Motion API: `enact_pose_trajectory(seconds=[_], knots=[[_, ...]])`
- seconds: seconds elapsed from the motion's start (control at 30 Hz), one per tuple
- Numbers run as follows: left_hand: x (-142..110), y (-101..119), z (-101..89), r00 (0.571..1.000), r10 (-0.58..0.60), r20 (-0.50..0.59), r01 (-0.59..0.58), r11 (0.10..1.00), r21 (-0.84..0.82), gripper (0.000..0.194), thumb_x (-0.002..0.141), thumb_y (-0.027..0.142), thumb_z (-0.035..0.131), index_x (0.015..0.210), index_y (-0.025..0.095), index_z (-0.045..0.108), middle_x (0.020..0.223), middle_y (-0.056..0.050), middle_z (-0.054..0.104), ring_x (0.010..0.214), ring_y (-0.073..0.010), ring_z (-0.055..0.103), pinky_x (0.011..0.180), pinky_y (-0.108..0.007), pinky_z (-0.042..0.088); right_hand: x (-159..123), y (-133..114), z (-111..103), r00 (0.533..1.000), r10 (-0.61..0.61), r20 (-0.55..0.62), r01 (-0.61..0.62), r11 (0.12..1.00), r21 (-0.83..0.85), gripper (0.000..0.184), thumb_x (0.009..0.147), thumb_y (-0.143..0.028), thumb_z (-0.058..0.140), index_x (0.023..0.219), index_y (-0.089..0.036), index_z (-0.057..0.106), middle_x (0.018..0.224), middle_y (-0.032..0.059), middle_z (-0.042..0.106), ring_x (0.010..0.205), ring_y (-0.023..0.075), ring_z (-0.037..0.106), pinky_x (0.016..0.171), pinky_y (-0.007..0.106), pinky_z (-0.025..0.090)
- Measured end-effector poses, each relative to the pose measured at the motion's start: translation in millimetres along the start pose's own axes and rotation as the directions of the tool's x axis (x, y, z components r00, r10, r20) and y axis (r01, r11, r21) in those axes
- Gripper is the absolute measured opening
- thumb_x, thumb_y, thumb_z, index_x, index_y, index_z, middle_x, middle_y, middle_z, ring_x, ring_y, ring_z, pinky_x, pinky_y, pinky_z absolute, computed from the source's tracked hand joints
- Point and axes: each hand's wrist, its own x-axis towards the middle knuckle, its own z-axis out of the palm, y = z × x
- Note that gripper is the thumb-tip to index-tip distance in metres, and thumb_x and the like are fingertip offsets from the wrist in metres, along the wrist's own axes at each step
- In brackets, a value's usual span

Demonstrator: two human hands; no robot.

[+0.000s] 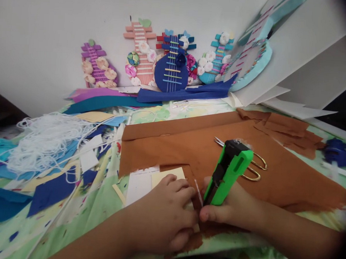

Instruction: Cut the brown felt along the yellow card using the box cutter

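My left hand (170, 208) lies over a piece of cream card (175, 171), fingers bent and pressed down on it beside the brown paper. My right hand (229, 206) is closed around an upright green-and-black hand tool (230, 173); its exact kind I cannot make out. The tool's lower end meets the paper close to my left fingertips, by a thin whitish line. Brown crepe-like paper (166, 146) spreads under and beyond both hands. Scissors (256, 175) with gold handles lie on it, partly behind the tool.
A heap of white cord (52, 140) and dark blue scraps (50, 190) lie at the left. Along the wall stand decorated instrument models, among them a blue one (171, 71) and a large pale-turquoise one (248, 64). A dark blue object (338, 153) sits at the right edge.
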Motion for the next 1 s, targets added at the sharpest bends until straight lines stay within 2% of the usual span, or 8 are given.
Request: enact_pose_trajectory(seconds=[0.17,0.27,0.37,0.53,0.67,0.8,0.9,1.0], knots=[[0.9,0.8,-0.2,1.0,-0.018,0.005,0.018,1.0,0.008,0.008,0.076,0.029,0.054,0.082,0.026,0.057,0.102,-0.002,0.049,0.093,-0.0222,0.043,0.085,-0.041,0.029,1.6,0.1,0.1,0.999,0.002,0.051,-0.005,0.998,0.061,0.032,0.066,-0.047,0.061,0.069,-0.016,0.054,0.061,-0.0028,0.05,0.058,0.0103,0.046,0.051,0.02,0.036],[1.1,0.4,-0.4,1.0,-0.005,0.01,0.005,1.0,0.008,0.01,0.075,0.03,0.055,0.083,0.026,0.058,0.102,-0.003,0.048,0.093,-0.0227,0.043,0.085,-0.041,0.028,2.0,2.5,-0.6,1.0,0.005,-0.005,-0.005,0.997,0.08,0.037,0.061,-0.05,0.065,0.062,-0.016,0.048,0.057,-0.0045,0.044,0.055,0.009,0.042,0.047,0.019,0.033],[1.1,0.0,-0.5,1.0,-0.006,-0.001,0.006,1.0,0.016,0.011,0.075,0.029,0.055,0.085,0.025,0.057,0.103,-0.004,0.048,0.093,-0.0233,0.043,0.085,-0.041,0.028,1.9,3.3,-0.8,0.998,-0.018,-0.063,0.021,0.999,0.044,0.041,0.059,-0.052,0.065,0.059,-0.017,0.045,0.056,-0.0055,0.041,0.053,0.0076,0.038,0.047,0.019,0.031],[0.5,-0.1,-0.5,1.0,-0.004,0.003,0.004,1.0,-0.004,0.008,0.076,0.03,0.053,0.08,0.025,0.057,0.094,-0.003,0.05,0.091,-0.0226,0.042,0.082,-0.04,0.029,0.9,0.2,0.8,0.998,-0.038,-0.042,0.036,0.997,-0.061,0.038,0.067,-0.054,0.057,0.063,-0.017,0.05,0.058,-0.0039,0.045,0.053,0.008,0.038,0.047,0.019,0.031],[0.4,-0.2,0.0,1.0,-0.009,-0.004,0.009,1.0,-0.008,0.007,0.076,0.03,0.054,0.079,0.025,0.057,0.096,-0.002,0.049,0.091,-0.022,0.042,0.083,-0.04,0.029,-0.7,-0.9,3.2,0.997,-0.035,-0.068,0.026,0.991,-0.129,0.038,0.068,-0.053,0.056,0.061,-0.017,0.046,0.056,-0.0043,0.044,0.051,0.0076,0.039,0.047,0.019,0.031],[0.6,-0.7,-0.4,1.0,-0.009,-0.009,0.009,1.0,0.002,0.006,0.076,0.03,0.053,0.079,0.026,0.057,0.099,-0.002,0.049,0.092,-0.022,0.042,0.083,-0.04,0.029,-2.7,0.3,4.2,0.999,-0.036,-0.035,0.029,0.984,-0.175,0.032,0.071,-0.047,0.056,0.065,-0.017,0.047,0.057,-0.004,0.047,0.052,0.0083,0.043,0.048,0.02,0.033],[0.4,-0.1,-1.2,1.0,-0.005,-0.003,0.005,1.0,0.011,0.008,0.076,0.031,0.053,0.081,0.026,0.058,0.098,-0.002,0.049,0.092,-0.022,0.042,0.083,-0.039,0.029,-1.3,0.5,3.8,0.999,-0.026,-0.024,0.022,0.988,-0.15,0.034,0.068,-0.049,0.059,0.064,-0.018,0.047,0.057,-0.0039,0.047,0.054,0.0092,0.044,0.048,0.02,0.033],[-0.4,2.1,-2.0,1.0,-0.018,0.009,0.018,1.0,0.009,0.008,0.076,0.029,0.054,0.083,0.029,0.058,0.096,-0.002,0.048,0.093,-0.0212,0.042,0.084,-0.039,0.028,3.5,-1.8,3.2,0.997,-0.039,-0.064,0.036,0.998,-0.056,0.044,0.059,-0.056,0.063,0.057,-0.018,0.041,0.056,-0.0047,0.043,0.054,0.0088,0.041,0.047,0.019,0.032]])
